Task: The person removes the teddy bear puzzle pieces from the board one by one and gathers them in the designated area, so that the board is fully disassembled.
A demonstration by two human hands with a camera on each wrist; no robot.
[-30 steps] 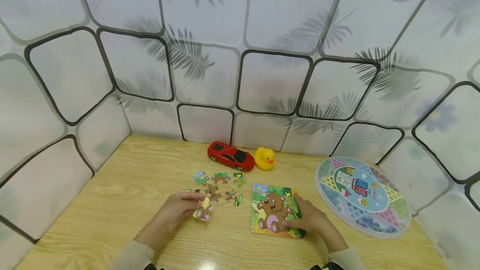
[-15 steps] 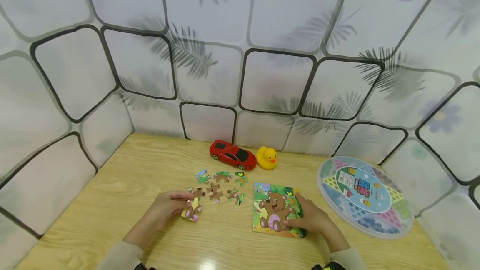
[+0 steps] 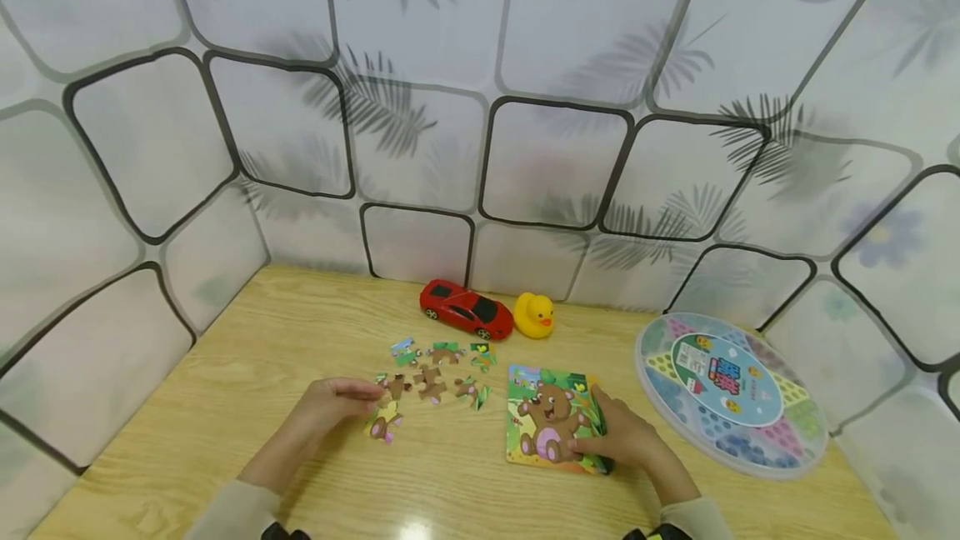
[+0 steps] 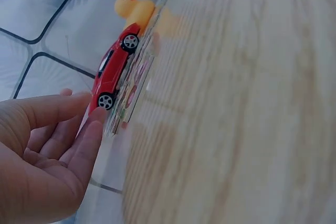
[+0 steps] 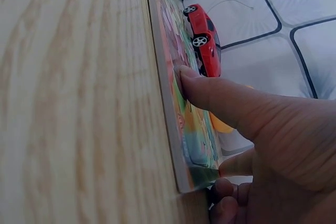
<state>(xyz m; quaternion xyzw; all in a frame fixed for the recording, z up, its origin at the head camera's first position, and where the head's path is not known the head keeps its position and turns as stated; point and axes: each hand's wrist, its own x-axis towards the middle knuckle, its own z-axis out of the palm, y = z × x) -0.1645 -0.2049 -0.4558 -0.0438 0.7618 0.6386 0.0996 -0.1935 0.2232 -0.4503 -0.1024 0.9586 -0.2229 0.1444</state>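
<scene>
My left hand (image 3: 337,403) is just left of a jigsaw piece (image 3: 385,423) that shows a brown foot on yellow, fingertips close to its upper left edge. In the left wrist view, the thumb and fingers (image 4: 79,100) stand slightly apart with nothing seen between them. Several other jigsaw pieces (image 3: 431,386) with brown fur and green leaves lie loosely grouped beyond. On the right, my right hand (image 3: 624,435) grips the right side of a square puzzle board (image 3: 523,448) with a bear picture, its thumb (image 5: 210,90) on the face and the other fingers at the edge.
A red toy car (image 3: 467,310) and a yellow rubber duck (image 3: 534,316) stand at the back, near the patterned wall covering. A large round game board (image 3: 731,394) lies on the right side of the wooden table (image 3: 450,498).
The left hand has carried the foot piece leftward to below the loose pieces, then drawn its fingers slightly off it. The right hand keeps its hold on the puzzle board.
</scene>
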